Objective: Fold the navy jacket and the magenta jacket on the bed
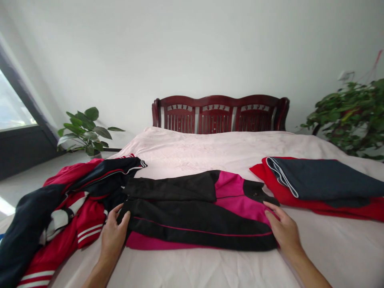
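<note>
A black and magenta jacket (192, 216) lies folded lengthwise across the bed, its sleeves laid over the body and its dark collar (255, 190) to the right. At its left edge, my left hand (115, 230) grips the fabric, thumb on top and most fingers hidden. My right hand (283, 230) holds the opposite end near the collar and shoulder, thumb and forefinger showing on the cloth. The jacket rests flat on the pale pink sheet (186, 268).
To the left is a loose heap of red and navy clothes (69, 208) with white stripes. On the right, a folded dark blue garment (327, 178) lies over red cloth (330, 210). Beyond stand a wooden headboard (214, 114) and potted plants (85, 128).
</note>
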A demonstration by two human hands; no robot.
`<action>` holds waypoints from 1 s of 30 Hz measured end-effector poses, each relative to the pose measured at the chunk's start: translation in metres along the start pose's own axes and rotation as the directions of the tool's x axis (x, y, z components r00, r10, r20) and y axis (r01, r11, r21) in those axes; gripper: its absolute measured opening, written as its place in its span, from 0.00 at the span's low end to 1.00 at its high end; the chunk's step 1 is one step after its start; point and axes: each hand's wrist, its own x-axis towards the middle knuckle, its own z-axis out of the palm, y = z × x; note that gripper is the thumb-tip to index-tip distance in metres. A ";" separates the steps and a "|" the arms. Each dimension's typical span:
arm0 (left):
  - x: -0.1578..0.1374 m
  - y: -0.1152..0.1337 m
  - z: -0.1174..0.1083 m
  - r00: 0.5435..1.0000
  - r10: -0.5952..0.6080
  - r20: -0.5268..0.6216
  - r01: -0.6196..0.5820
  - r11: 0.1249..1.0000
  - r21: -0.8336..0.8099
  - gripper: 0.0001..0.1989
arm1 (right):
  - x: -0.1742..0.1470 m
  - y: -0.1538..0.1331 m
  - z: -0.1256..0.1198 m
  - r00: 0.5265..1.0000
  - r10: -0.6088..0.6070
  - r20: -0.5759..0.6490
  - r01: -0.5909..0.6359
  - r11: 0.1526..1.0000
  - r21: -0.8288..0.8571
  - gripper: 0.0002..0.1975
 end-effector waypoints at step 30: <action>-0.012 -0.010 -0.012 0.997 0.032 0.065 -0.028 0.998 -0.053 0.36 | -0.016 0.002 -0.010 1.000 -0.007 0.029 0.012 0.985 -0.170 0.30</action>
